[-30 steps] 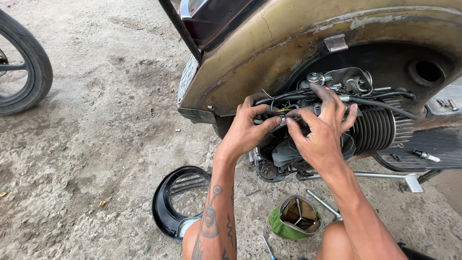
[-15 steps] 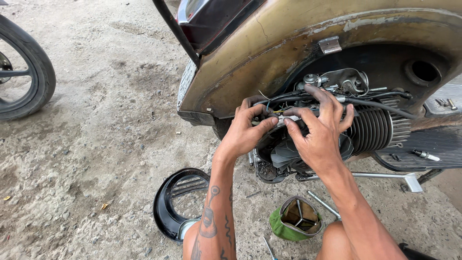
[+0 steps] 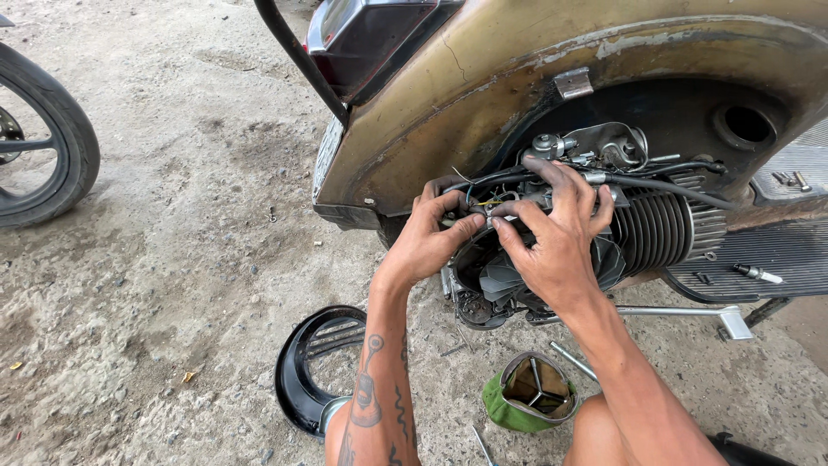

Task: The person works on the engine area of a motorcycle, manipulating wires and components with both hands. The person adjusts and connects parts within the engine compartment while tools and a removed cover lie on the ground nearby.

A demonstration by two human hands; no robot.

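Our left hand (image 3: pixel 429 242) and right hand (image 3: pixel 552 242) pinch together a small wire connector (image 3: pixel 488 216), lying between fingertips, above the engine fan (image 3: pixel 509 276).

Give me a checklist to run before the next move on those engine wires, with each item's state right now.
1. Both hands on the work: ok. Left hand and right hand meet at the wires above the fan.
2. Wire gripped firmly: cannot tell; fingertips hide it.
3. Fan clear of fingers: not ok; right palm lies over the blades.
4. Black cover out of the way: ok, on the ground beside the left forearm.
5. Green cup upright, within reach: ok.
6. Loose screws on the footboard: cannot tell if needed.
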